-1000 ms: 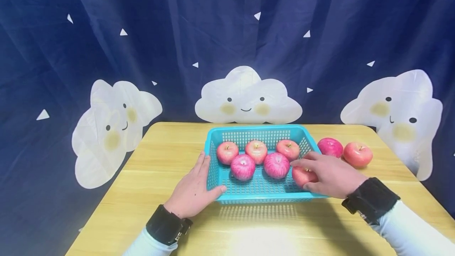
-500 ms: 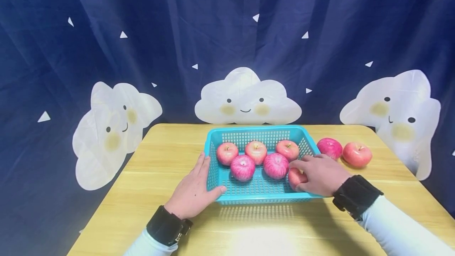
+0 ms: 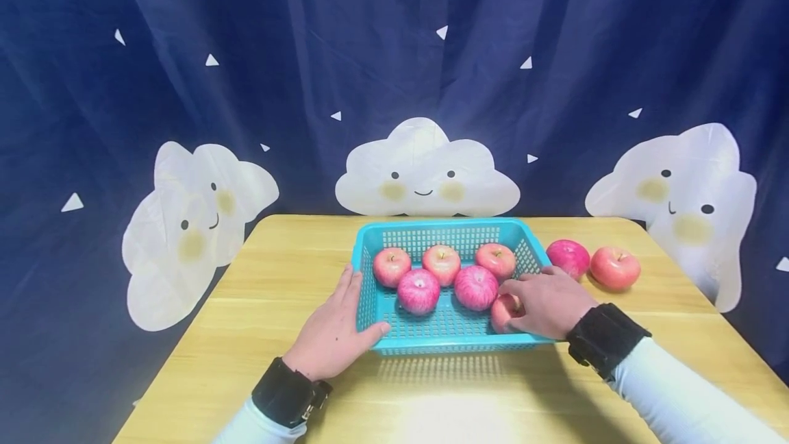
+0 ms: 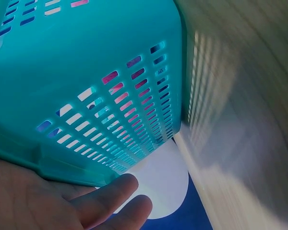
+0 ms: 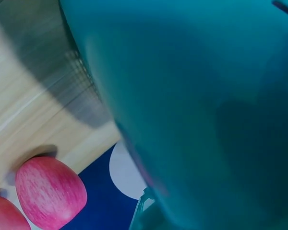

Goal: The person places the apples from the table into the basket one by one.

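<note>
A turquoise plastic basket with lattice walls stands on the table and holds several apples. My left hand rests along its left side, fingers straight on the outside and thumb over the front rim. In the left wrist view those fingers lie just beyond the basket's rim. My right hand reaches over the right rim and grips an apple in the front right corner. That apple sits close to a striped pink apple. The right wrist view shows mostly basket wall; the right hand is out of sight there.
Two apples lie on the wooden table right of the basket: a deep pink one and a paler red one. Behind the table hangs a dark blue curtain with white cloud faces.
My right hand has moved left and slightly toward me with the apple, bringing it into the basket's front right corner. The left hand has kept its place on the basket.
</note>
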Available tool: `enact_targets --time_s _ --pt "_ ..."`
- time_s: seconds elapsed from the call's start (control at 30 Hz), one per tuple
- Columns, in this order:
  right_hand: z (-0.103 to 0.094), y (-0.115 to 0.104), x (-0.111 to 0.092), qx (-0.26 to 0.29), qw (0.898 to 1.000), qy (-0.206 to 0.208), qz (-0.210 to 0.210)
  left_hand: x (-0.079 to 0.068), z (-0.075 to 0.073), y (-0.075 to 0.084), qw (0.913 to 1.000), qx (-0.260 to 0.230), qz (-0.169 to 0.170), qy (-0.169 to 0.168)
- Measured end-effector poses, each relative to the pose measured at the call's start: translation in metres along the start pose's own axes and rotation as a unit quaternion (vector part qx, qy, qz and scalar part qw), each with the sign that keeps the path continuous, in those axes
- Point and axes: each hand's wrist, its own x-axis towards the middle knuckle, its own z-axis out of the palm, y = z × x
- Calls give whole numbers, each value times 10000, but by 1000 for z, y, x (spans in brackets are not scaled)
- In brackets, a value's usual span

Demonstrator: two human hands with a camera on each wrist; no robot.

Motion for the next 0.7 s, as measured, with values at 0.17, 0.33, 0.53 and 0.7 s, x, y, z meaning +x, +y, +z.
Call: enact_targets --time_s 0.17,0.33,0.53,0.7 --pt "1 0 -1 80 9999 -54 52 0 1 1 10000 19 -51 -15" --pt "1 6 -2 259 9996 -83 -22 0 1 1 10000 33 -50 1" --pt "-3 19 -6 582 9971 339 -353 1 0 1 10000 59 -13 34" --pt "-10 38 -9 840 9931 792 -199 0 1 0 10000 29 -17 18"
